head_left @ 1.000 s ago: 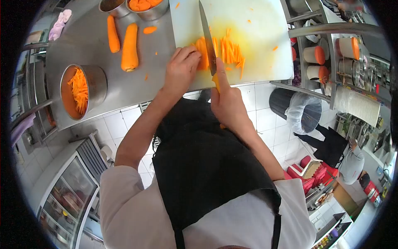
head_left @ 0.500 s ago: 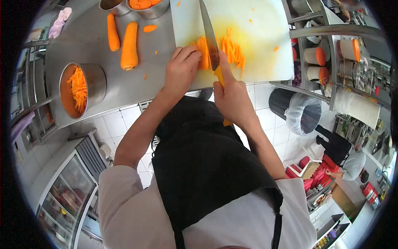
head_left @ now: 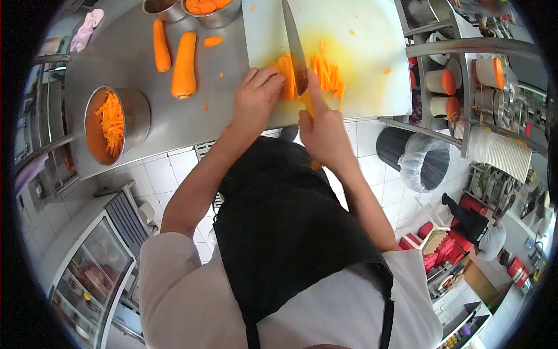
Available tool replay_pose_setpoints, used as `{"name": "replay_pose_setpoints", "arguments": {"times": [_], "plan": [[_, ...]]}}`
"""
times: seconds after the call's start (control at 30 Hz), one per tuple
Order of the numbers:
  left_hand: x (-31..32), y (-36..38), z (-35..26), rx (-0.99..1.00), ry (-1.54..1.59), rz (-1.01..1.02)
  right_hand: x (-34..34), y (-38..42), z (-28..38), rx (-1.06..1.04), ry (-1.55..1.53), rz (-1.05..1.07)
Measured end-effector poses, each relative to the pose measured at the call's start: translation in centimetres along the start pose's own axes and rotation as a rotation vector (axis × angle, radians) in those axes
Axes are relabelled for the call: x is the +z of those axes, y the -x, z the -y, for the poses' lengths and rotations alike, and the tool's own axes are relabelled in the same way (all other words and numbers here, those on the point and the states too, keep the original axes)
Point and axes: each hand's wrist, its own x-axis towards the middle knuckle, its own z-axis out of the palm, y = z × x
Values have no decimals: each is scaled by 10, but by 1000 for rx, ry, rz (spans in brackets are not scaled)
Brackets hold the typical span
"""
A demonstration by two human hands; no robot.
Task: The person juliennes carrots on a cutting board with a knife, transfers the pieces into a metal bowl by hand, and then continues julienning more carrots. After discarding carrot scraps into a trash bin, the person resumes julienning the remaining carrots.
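Note:
My right hand [head_left: 324,125] is wrapped round the yellow handle of a kitchen knife [head_left: 295,43], its index finger stretched along the blade's side. Curled fingers of my left hand [head_left: 256,96] press on a stack of carrot slices [head_left: 285,72] just left of the blade. To the blade's right lie thin carrot strips [head_left: 326,74] on the white cutting board [head_left: 372,35], which is stained yellow around them. Two peeled carrots [head_left: 185,67] and a loose carrot slice [head_left: 213,41] rest on the steel table left of the board.
A steel pot [head_left: 135,119] of carrot strips stands near the steel table's [head_left: 221,104] left front edge. A bowl [head_left: 224,16] of carrot slices sits at the back. Right of the board are a metal rack [head_left: 459,49] and a lined bin [head_left: 427,160]. Another person [head_left: 491,238] is at far right.
Both hands and the knife stay in nearly the same place over the carrot. The view has shifted slightly, and the other person at far right has changed posture.

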Motion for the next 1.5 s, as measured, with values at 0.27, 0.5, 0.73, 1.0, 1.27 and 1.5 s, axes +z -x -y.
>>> {"name": "replay_pose_setpoints", "arguments": {"times": [0.27, 0.5, 0.73, 1.0, 1.27, 1.5], "plan": [[2, 2, 2, 16, 31, -35, -13, 18, 19, 10, 7, 25], [4, 0, -1, 5, 36, -62, 4, 28, 11, 70, 22, 57], [-1, -2, -2, -24, 13, 29, 40, 18, -22, -34, 12, -98], [3, -1, 1, 24, 24, -45, -11, 10, 12, 82, 20, 63], [3, 2, 1, -54, 39, 6, 5, 19, 10, 67, -12, 6], [2, 1, 1, -24, 32, -34, 20, 18, -2, 32, 28, -23]]}}
